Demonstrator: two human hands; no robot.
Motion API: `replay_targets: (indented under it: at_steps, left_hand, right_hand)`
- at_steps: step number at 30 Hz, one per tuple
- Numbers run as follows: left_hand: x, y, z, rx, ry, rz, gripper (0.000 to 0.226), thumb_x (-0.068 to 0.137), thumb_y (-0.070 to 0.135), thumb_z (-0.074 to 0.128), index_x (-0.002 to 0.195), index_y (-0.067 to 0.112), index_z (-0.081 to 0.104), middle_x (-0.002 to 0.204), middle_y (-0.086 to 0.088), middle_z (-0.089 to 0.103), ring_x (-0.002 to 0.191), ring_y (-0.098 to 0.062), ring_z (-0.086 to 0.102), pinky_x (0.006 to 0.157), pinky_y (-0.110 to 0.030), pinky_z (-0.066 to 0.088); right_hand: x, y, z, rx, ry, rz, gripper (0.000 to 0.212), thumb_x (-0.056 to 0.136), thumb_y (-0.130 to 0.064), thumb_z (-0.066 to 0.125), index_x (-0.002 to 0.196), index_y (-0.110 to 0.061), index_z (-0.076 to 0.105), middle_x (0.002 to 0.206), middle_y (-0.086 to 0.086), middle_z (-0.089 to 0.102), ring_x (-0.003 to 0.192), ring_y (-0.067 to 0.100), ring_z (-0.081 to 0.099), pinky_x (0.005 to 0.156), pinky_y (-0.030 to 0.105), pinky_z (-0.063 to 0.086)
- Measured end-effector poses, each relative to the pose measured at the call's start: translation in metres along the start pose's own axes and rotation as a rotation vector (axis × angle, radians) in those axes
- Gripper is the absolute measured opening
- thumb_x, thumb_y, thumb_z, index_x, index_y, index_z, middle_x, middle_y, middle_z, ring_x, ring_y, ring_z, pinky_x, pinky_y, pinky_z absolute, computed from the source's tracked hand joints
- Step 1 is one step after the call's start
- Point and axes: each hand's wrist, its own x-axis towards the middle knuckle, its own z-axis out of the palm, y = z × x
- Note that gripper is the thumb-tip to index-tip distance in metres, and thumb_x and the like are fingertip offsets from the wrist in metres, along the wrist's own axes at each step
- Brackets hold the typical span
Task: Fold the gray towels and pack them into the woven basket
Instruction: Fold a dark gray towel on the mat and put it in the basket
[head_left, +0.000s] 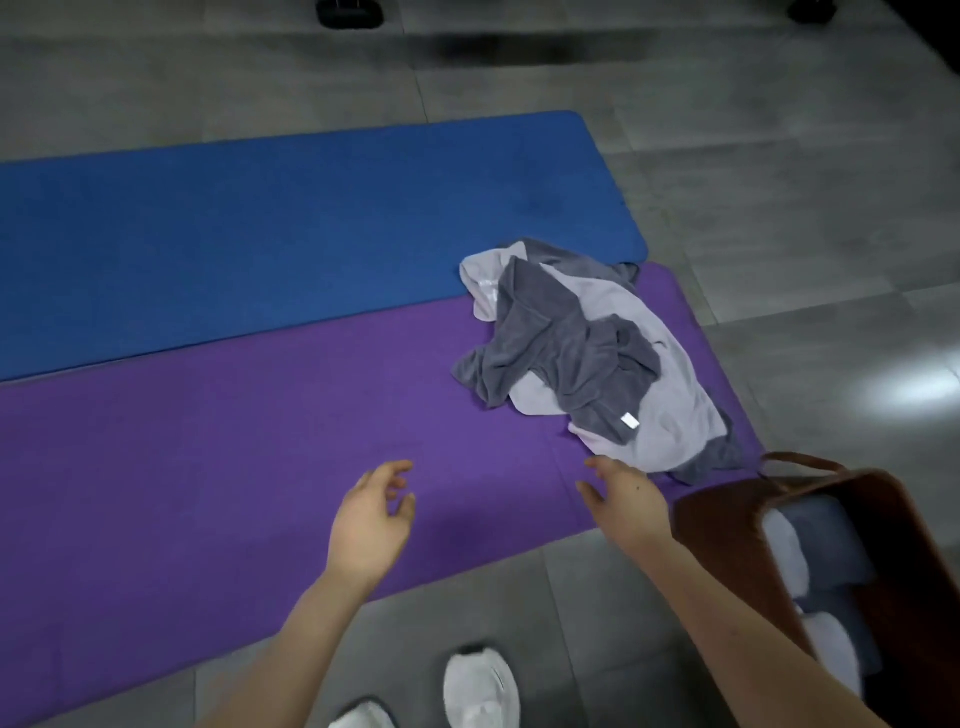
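Note:
A crumpled heap of towels lies on the right end of the purple mat (234, 431): dark gray towels (566, 343) tangled with light gray ones (670, 415). The brown woven basket (727, 530) stands at the lower right on the floor, with folded light and dark towels (810, 566) inside it. My left hand (371, 519) hovers over the mat with relaxed fingers and holds nothing. My right hand (626, 499) reaches toward the near edge of the heap, fingers loose, a short gap from the cloth.
A blue mat (285, 228) lies beyond the purple one, edge to edge. Gray floor tiles (779, 182) surround both. My white shoes (480, 686) stand at the mat's near edge. Dark objects (350, 13) sit at the far top.

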Motion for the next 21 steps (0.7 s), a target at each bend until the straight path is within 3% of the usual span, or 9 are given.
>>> replay_targets:
  at_steps: [3,6,10,16,19,21]
  left_hand:
    - [0.054,-0.049,0.032,-0.009,0.018,0.046,0.032,0.089,0.009,0.056,0.121,0.016,0.057,0.101,0.003,0.057,0.089,-0.011,0.053,0.08,-0.019,0.038]
    - [0.116,-0.09,0.07,-0.013,0.029,0.119,0.032,0.088,0.009,0.058,0.12,0.014,0.058,0.099,0.003,0.056,0.089,-0.012,0.053,0.083,-0.021,0.04]
    - [0.196,-0.129,0.116,-0.003,0.038,0.234,0.032,0.088,0.007,0.057,0.119,0.013,0.058,0.098,0.002,0.055,0.09,-0.015,0.054,0.086,-0.023,0.04]
    - [0.269,-0.156,0.146,0.106,0.011,0.435,0.035,0.086,0.008,0.057,0.12,0.012,0.058,0.107,-0.006,0.061,0.102,-0.023,0.057,0.094,-0.032,0.043]
    - [0.267,-0.159,0.14,0.163,-0.003,0.531,0.035,0.086,0.01,0.056,0.12,0.014,0.058,0.107,-0.005,0.061,0.103,-0.022,0.056,0.095,-0.03,0.041]
    - [0.254,-0.163,0.125,0.149,0.022,0.526,0.033,0.086,0.015,0.056,0.119,0.015,0.059,0.104,-0.002,0.061,0.101,-0.019,0.056,0.094,-0.028,0.041]
  right_hand:
    - [0.049,-0.005,0.07,0.01,0.073,-0.075,0.036,0.088,-0.027,0.063,0.12,-0.01,0.062,0.112,0.01,0.066,0.107,0.033,0.058,0.083,0.041,0.048]
    - [0.103,-0.002,0.14,-0.034,0.184,-0.182,0.034,0.084,-0.034,0.061,0.105,-0.009,0.069,0.092,0.011,0.069,0.084,0.037,0.063,0.066,0.043,0.052]
    - [0.176,-0.007,0.203,-0.109,0.228,-0.201,0.039,0.082,-0.031,0.07,0.113,-0.008,0.065,0.101,0.012,0.067,0.091,0.037,0.059,0.073,0.042,0.049]
    - [0.253,-0.017,0.254,-0.356,0.314,-0.184,0.059,0.043,-0.048,0.089,0.084,-0.009,0.071,0.08,0.013,0.065,0.071,0.035,0.06,0.059,0.04,0.048]
    - [0.263,-0.023,0.254,-0.429,0.411,-0.22,0.042,0.039,-0.031,0.092,0.066,-0.01,0.068,0.073,0.011,0.062,0.066,0.032,0.059,0.059,0.039,0.047]
    - [0.262,-0.032,0.245,-0.411,0.487,-0.255,0.025,0.05,-0.021,0.084,0.062,-0.011,0.065,0.069,0.008,0.062,0.062,0.031,0.059,0.059,0.037,0.047]
